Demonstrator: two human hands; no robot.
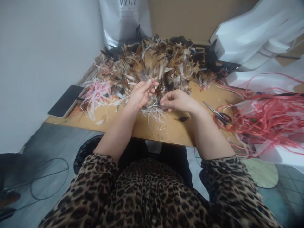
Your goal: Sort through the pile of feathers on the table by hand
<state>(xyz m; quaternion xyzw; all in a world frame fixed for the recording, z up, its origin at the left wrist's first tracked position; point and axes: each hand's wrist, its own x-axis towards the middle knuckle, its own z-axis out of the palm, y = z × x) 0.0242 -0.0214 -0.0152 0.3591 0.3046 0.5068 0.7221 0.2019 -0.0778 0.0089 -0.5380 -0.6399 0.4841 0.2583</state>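
A big heap of brown, black and white feathers [156, 60] covers the back of a wooden table [163, 129]. My left hand [141, 93] is curled at the heap's front edge, fingers pinched together on feathers. My right hand [177, 100] is beside it, fingers closed on a small bundle of pale feathers [153, 111] that fans out onto the table between the two hands. Both forearms come out of leopard-print sleeves.
Scissors [218, 114] lie right of my right hand. A tangle of red strings [268, 117] fills the right side, white bags [256, 34] behind it. Pink and white strips [98, 95] and a dark phone [66, 100] lie at the left. A grey bag [124, 19] stands behind.
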